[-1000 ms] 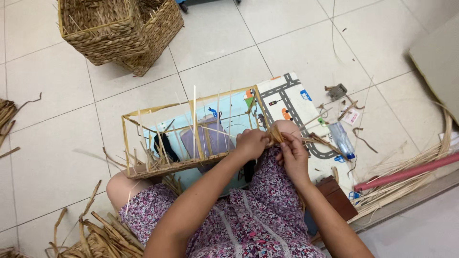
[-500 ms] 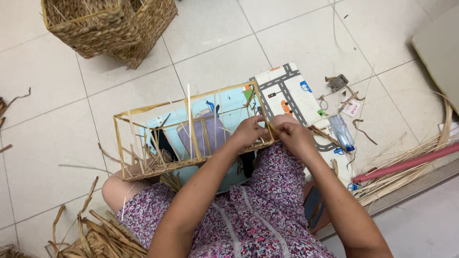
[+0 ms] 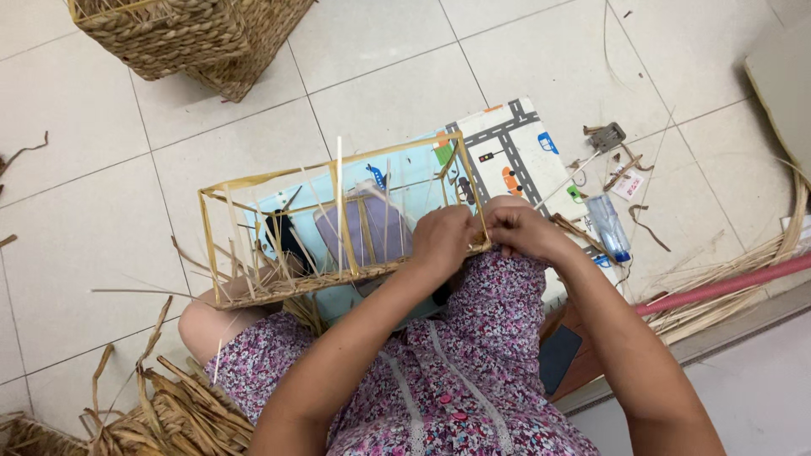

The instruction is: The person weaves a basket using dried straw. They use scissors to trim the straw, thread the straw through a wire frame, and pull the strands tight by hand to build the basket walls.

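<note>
Both hands are curled tight. The left hand [image 3: 441,239] and the right hand [image 3: 517,230] pinch the near right corner of a basket frame [image 3: 279,245], a box of thin yellow rods. Dry straw is woven along its near edge. It rests on the person's lap, over a play mat [image 3: 515,152] with roads. A finished woven basket [image 3: 177,34] is on the tiled floor.

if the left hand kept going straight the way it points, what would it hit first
The left hand points up-frame, into the basket frame it grips at the near corner. Straight on, it would probably first meet the upright strips inside the frame, though depth is unclear.
</note>
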